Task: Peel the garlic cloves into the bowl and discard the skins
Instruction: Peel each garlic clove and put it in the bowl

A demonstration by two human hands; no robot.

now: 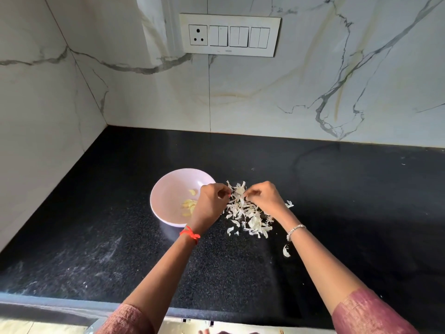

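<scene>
A white bowl (pixel 173 186) sits on the black counter and holds several peeled yellowish garlic cloves (pixel 189 204). To its right lies a heap of papery garlic skins (pixel 248 216). My left hand (pixel 212 201) hovers over the bowl's right rim with its fingers pinched together. My right hand (pixel 263 197) is above the heap, fingertips pinched on a piece of skin at the top of the pile (pixel 239 190). Both hands meet over that piece. Whether a clove is inside it is hidden.
The black granite counter (pixel 337 201) runs to a marble wall at the back and left. A switch panel (pixel 230 34) is on the back wall. One stray skin (pixel 286 250) lies near my right forearm. The counter's front edge is close to my body.
</scene>
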